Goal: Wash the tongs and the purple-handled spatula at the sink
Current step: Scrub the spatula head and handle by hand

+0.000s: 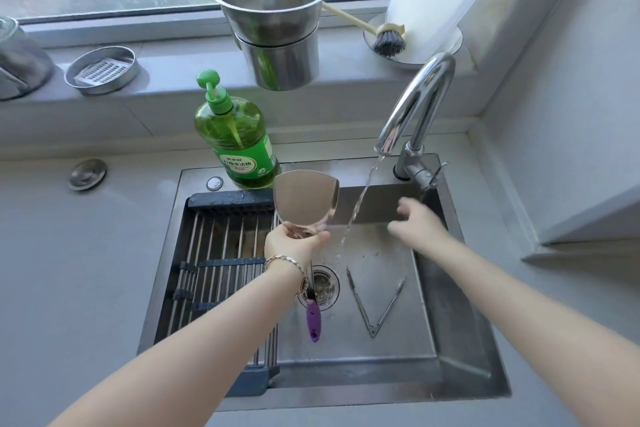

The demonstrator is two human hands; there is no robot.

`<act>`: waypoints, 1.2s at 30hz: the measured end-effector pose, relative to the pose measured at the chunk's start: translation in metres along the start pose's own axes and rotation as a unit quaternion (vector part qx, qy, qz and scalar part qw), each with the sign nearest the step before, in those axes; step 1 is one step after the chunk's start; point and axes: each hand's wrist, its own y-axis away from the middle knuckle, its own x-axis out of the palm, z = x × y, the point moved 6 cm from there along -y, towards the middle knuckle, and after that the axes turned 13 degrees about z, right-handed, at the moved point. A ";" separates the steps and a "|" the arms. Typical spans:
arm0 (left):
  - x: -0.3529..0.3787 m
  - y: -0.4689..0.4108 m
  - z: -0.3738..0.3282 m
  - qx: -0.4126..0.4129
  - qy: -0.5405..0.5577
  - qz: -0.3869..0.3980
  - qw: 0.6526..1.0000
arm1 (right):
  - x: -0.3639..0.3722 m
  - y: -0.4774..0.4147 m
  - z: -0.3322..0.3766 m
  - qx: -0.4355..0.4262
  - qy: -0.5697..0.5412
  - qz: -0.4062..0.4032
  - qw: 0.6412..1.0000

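Spatula (pixel 306 201) blade-up over sink (pixel 460 367), left hand (pixel 294 243) pinching blade base; tongs (pixel 375 302) lie spread on basin floor. Right hand (pixel 412 222) blurred near tap (pixel 407 107), grip cannot tell. Risk: wet steel slips from narrow pinch, clatters onto drain (pixel 325 284)

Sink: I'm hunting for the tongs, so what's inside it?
The tongs lie open on its floor, right of the drain. The rack, spatula and left arm cover the rest.
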 end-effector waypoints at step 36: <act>-0.182 -0.067 -0.175 0.108 0.100 -0.189 0.971 | 0.078 -0.057 0.287 0.017 -0.439 0.288 0.851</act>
